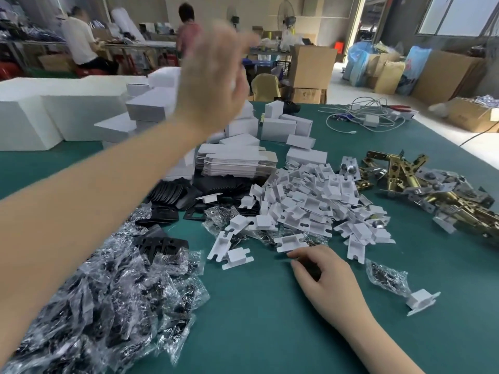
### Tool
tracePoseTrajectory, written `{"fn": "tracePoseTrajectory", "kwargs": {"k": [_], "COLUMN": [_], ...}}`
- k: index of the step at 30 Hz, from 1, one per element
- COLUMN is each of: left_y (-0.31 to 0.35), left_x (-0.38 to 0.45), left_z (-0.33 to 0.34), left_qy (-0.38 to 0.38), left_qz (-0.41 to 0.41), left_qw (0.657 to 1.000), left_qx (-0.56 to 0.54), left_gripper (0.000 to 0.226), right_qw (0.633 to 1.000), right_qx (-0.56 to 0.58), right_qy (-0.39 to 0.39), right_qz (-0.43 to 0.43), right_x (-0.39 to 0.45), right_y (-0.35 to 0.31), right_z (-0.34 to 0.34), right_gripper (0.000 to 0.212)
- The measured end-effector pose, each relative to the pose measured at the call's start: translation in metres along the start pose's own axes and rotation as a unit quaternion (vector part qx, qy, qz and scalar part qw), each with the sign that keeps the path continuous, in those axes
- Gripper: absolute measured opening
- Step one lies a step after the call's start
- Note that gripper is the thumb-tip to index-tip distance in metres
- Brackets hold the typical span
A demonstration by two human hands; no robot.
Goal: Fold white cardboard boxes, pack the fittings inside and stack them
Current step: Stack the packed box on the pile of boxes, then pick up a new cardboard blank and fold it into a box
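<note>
My left hand (213,76) is raised high and blurred over the back of the table, fingers spread and holding nothing, just in front of the folded white boxes (275,128). My right hand (321,273) rests on the green table (270,325) with fingers curled round a small dark piece, at the near edge of a pile of white cardboard inserts (310,203). A stack of flat box blanks (235,163) lies behind that pile. Brass fittings (421,184) are heaped at the right. Clear bags of dark screws (108,292) cover the near left.
Black plastic plates (167,195) lie beside the blanks. Large white boxes (40,112) line the back left. Tangled white cables (364,114) are at the back right. One bag (386,276) and a loose insert (421,300) lie near my right hand. People work at distant tables.
</note>
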State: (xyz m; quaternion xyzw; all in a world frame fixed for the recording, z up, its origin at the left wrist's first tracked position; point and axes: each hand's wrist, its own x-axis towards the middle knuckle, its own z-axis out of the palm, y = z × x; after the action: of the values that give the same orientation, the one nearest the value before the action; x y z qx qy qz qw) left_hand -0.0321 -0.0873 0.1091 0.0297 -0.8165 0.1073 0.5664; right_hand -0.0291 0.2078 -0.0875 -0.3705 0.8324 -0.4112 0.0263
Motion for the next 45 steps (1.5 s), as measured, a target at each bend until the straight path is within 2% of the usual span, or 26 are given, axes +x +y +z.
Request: {"fn": "tracePoseTrajectory", "kwargs": {"k": [1,2,4,5,6,8,10,12,13,15,16,17,18,19,21,22,23,26,28,30,32,34,37,39,42,45], "left_y": [0.009,0.018,0.023,0.019,0.014,0.009,0.009,0.006,0.007,0.018,0.03,0.044,0.058,0.076,0.113,0.132,0.149,0.18,0.181,0.18,0.178,0.176,0.177,0.18,0.186,0.19], "left_x": [-0.012,-0.03,-0.068,-0.086,-0.097,-0.105,-0.103,-0.095,-0.09,-0.078,-0.071,-0.063,-0.057,-0.054,-0.069,-0.083,-0.099,-0.142,-0.162,-0.176,-0.183,-0.189,-0.193,-0.193,-0.19,-0.189], "left_z": [0.011,0.026,0.047,0.053,0.056,0.058,0.051,0.04,0.033,0.018,0.01,0.0,-0.008,-0.016,-0.027,-0.031,-0.034,-0.039,-0.038,-0.04,-0.043,-0.046,-0.047,-0.047,-0.045,-0.043], "left_qy": [-0.111,-0.257,-0.493,-0.544,-0.548,-0.493,-0.478,-0.47,-0.434,-0.264,-0.164,-0.081,-0.027,-0.005,-0.03,-0.056,-0.079,-0.094,-0.104,-0.146,-0.186,-0.203,-0.199,-0.173,-0.135,-0.123], "left_qz": [0.024,0.011,-0.034,-0.044,-0.057,-0.077,-0.091,-0.123,-0.153,-0.238,-0.293,-0.352,-0.414,-0.48,-0.582,-0.6,-0.605,-0.62,-0.621,-0.588,-0.56,-0.528,-0.493,-0.503,-0.528,-0.519], "left_qw": [0.993,0.966,0.864,0.826,0.817,0.852,0.86,0.864,0.882,0.935,0.94,0.921,0.875,0.801,0.631,0.587,0.573,0.562,0.584,0.616,0.619,0.62,0.649,0.655,0.633,0.665], "left_qx": [-0.015,0.008,0.101,0.144,0.17,0.159,0.15,0.132,0.104,0.015,-0.056,-0.147,-0.251,-0.357,-0.512,-0.54,-0.548,-0.539,-0.513,-0.504,-0.518,-0.543,-0.544,-0.536,-0.549,-0.523], "left_gripper": [0.041,0.044,0.056,0.058,0.052,0.031,0.019,0.023,0.022,0.02,0.022,0.02,0.016,0.014,0.009,0.008,0.008,0.008,0.007,0.008,0.023,0.046,0.061,0.061,0.058,0.054], "right_qw": [1.0,1.0,1.0,1.0,1.0,1.0,1.0,1.0,1.0,1.0,1.0,1.0,1.0,1.0,0.998,0.995,0.99,0.968,0.956,0.954,0.961,0.969,0.972,0.976,0.979,0.98], "right_qx": [-0.003,-0.006,-0.011,-0.011,-0.009,-0.006,-0.012,-0.015,-0.013,-0.01,-0.01,-0.011,-0.008,0.002,0.052,0.085,0.119,0.224,0.251,0.243,0.208,0.177,0.17,0.164,0.163,0.16], "right_qy": [-0.002,-0.004,-0.003,-0.004,-0.003,-0.001,0.0,0.0,0.0,0.0,-0.001,-0.004,-0.004,0.0,0.016,0.031,0.049,0.109,0.143,0.165,0.166,0.151,0.135,0.124,0.108,0.107], "right_qz": [-0.001,-0.003,-0.001,0.001,0.003,0.006,0.006,0.008,0.01,0.014,0.015,0.015,0.015,0.017,0.031,0.042,0.052,0.044,0.041,0.062,0.072,0.077,0.085,0.076,0.055,0.049], "right_x": [0.0,0.0,-0.001,-0.001,-0.001,0.0,0.001,0.001,0.001,0.001,0.001,0.001,0.001,0.001,0.001,0.0,0.0,-0.006,-0.01,-0.011,-0.01,-0.008,-0.009,-0.01,-0.011,-0.01], "right_y": [0.0,0.0,0.001,0.001,0.001,0.003,0.003,0.004,0.004,0.005,0.005,0.005,0.004,0.003,-0.001,-0.003,-0.005,-0.008,-0.008,-0.006,-0.003,-0.002,-0.002,-0.003,-0.006,-0.014], "right_z": [0.0,-0.001,0.0,0.0,0.001,0.0,0.001,0.001,0.001,0.001,0.001,0.001,0.001,0.0,-0.004,-0.005,-0.007,-0.008,-0.009,-0.009,-0.01,-0.01,-0.011,-0.009,-0.004,-0.001], "right_gripper": [0.029,0.027,0.021,0.017,0.014,0.013,0.013,0.013,0.013,0.013,0.013,0.013,0.012,0.011,0.011,0.012,0.013,0.018,0.018,0.032,0.048,0.054,0.047,0.036,0.024,0.026]}}
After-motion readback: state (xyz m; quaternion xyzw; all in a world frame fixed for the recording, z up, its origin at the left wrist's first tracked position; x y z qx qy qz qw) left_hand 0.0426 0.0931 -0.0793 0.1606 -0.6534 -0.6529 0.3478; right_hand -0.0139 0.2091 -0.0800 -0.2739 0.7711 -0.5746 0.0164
